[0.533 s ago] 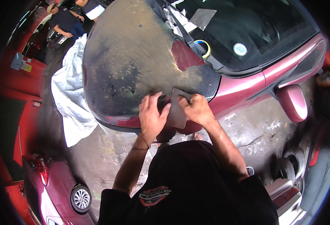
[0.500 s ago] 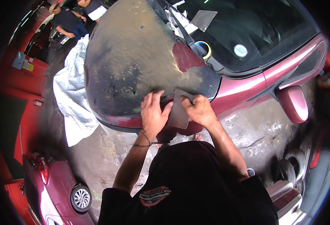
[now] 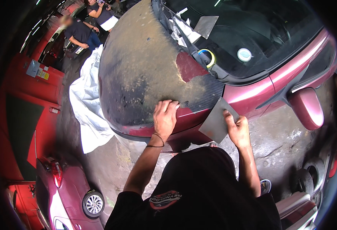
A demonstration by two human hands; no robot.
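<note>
Before me is a maroon car's hood, covered by dusty, ribbed dark film (image 3: pixel 130 73) with worn tan patches. Along the hood's near edge a strip of maroon paint (image 3: pixel 191 118) lies bare. My left hand (image 3: pixel 164 118) is closed at the film's near edge, fingers bunched, pinching what looks like a raised bit of it; the fingertips are partly hidden. In my right hand (image 3: pixel 238 131), a thin grey metal sheet (image 3: pixel 215 122) is gripped between thumb and fingers. The sheet is held tilted over the hood's near right corner, beside the fender.
A roll of tape (image 3: pixel 211 57), white paper (image 3: pixel 184 32) and another grey sheet (image 3: pixel 206 26) lie by the windshield. White cloth (image 3: pixel 87 107) drapes at the left. Two people (image 3: pixel 80 32) stand beyond the hood. The side mirror (image 3: pixel 307 108) juts out at right.
My right hand has drawn the metal sheet away from my left hand, to the right and toward me. My left hand stays at the film's edge, its fingers now bunched closer. The view has shifted slightly.
</note>
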